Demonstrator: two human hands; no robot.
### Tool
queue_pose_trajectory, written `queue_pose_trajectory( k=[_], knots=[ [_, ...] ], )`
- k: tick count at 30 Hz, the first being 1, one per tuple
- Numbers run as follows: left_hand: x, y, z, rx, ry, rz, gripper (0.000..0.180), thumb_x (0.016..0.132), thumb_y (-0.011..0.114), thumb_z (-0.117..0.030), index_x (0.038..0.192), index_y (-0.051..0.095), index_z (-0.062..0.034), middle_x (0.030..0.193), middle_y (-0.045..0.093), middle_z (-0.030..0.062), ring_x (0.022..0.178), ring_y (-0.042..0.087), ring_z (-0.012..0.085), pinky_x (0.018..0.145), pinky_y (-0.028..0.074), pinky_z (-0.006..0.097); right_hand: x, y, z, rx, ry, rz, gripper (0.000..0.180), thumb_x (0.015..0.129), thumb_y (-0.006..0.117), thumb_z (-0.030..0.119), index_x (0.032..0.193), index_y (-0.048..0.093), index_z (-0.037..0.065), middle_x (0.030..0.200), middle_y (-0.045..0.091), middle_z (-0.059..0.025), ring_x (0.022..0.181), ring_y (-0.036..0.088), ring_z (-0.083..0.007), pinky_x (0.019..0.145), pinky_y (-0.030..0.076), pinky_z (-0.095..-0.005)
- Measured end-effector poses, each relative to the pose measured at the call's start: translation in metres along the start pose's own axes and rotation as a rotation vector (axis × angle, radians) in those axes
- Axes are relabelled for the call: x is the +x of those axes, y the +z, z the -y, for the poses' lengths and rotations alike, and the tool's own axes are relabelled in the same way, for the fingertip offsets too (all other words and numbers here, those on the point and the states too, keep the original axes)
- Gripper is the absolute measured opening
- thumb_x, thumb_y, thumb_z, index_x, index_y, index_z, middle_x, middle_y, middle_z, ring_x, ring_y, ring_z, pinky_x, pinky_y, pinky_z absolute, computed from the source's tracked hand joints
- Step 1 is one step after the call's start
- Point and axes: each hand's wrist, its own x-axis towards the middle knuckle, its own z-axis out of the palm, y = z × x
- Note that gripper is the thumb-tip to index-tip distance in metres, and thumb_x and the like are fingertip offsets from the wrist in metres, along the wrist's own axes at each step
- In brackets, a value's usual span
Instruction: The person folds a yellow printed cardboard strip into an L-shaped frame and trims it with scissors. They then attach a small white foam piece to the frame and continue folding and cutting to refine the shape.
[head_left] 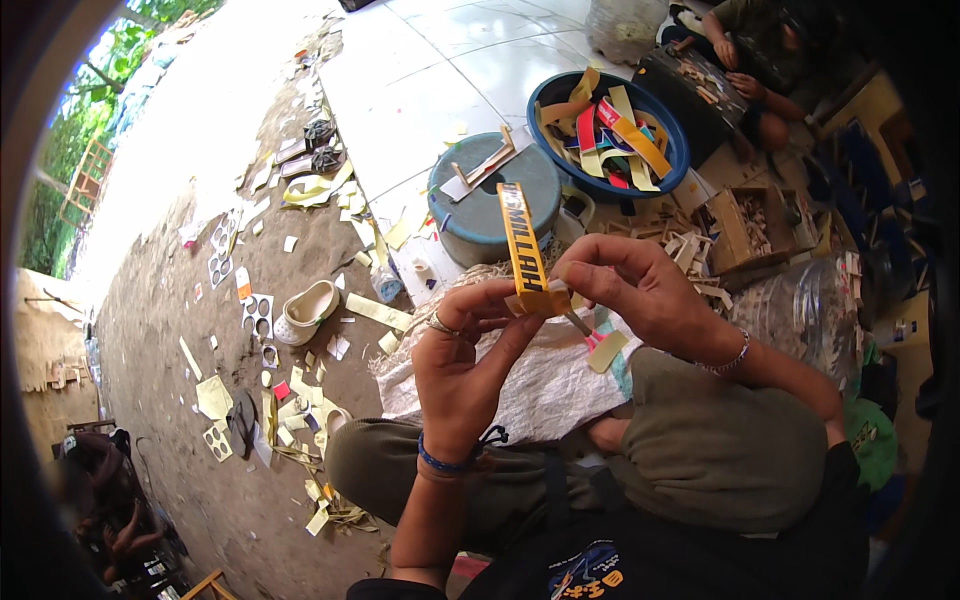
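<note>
In front of my lap, a yellow strip (525, 240) with dark lettering stands up between my hands, bent at its lower end. My left hand (465, 365) pinches that lower end between thumb and fingers. At the same end, the fingertips of my right hand (640, 295) are pressed together; whether they grip the strip's edge or another small piece is hidden. Just beyond, on an upturned blue-grey bucket (455, 222), lies a small wooden U-shaped frame (485, 163) on a white strip.
A blue basin (675, 135) holds colourful strips. To the right stands a wooden box (735, 255) of small wood pieces. Left are a beige clog (306, 312) and scattered scraps. A white sack (510, 400) lies before my legs. Other people sit at far right and lower left.
</note>
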Motion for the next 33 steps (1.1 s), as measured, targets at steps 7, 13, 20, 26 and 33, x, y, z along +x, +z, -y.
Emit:
queue_pose_trajectory(
  k=[7,13,20,26,33],
  knots=[
    [0.002,0.000,-0.005,0.102,-0.022,0.037,0.049,0.088,0.078,0.002,0.132,0.057,-0.0026,0.114,0.069,0.0059,0.105,0.067,0.0149,0.093,0.053,0.032,0.000,-0.003,0.003,0.012,0.087,0.026,0.027,0.101,0.067,0.026,0.108,0.070,0.000,0.098,0.069,-0.0002,0.091,0.061,-0.0041,0.081,0.049,-0.0234],
    [0.004,-0.004,-0.010,0.283,0.107,0.174,0.057,0.084,0.080,0.003,0.137,0.060,-0.0061,0.122,0.071,0.0114,0.111,0.068,0.0198,0.091,0.054,0.034,0.001,-0.003,0.002,0.120,0.136,0.102,0.023,0.100,0.070,0.022,0.104,0.071,-0.001,0.096,0.069,0.0002,0.090,0.061,-0.0038,0.079,0.049,-0.0217],
    [0.003,-0.010,-0.007,0.308,0.188,0.125,0.044,0.074,0.082,0.009,0.114,0.072,-0.0072,0.113,0.073,0.0091,0.107,0.069,0.0239,0.091,0.054,0.036,0.000,-0.002,0.005,0.122,0.108,0.130,0.017,0.099,0.071,0.016,0.104,0.073,0.000,0.094,0.069,0.0003,0.089,0.061,-0.0051,0.078,0.049,-0.0228],
    [0.005,-0.011,-0.010,0.356,0.291,0.120,0.041,0.068,0.082,0.012,0.102,0.074,-0.0086,0.107,0.075,0.0066,0.109,0.067,0.0246,0.093,0.053,0.037,-0.003,0.000,0.012,-0.066,-0.013,0.113,0.017,0.098,0.071,0.015,0.104,0.073,-0.001,0.093,0.068,-0.0007,0.088,0.060,-0.0059,0.077,0.048,-0.0234],
    [0.008,-0.007,-0.011,0.495,0.458,0.076,0.042,0.065,0.085,0.009,0.099,0.076,-0.0131,0.109,0.076,0.0036,0.113,0.066,0.0271,0.093,0.054,0.038,-0.005,0.004,0.020,-0.083,0.023,0.083,0.020,0.101,0.067,0.016,0.107,0.072,-0.002,0.088,0.068,0.0016,0.082,0.058,-0.0035,0.073,0.048,-0.0224]
  ],
)
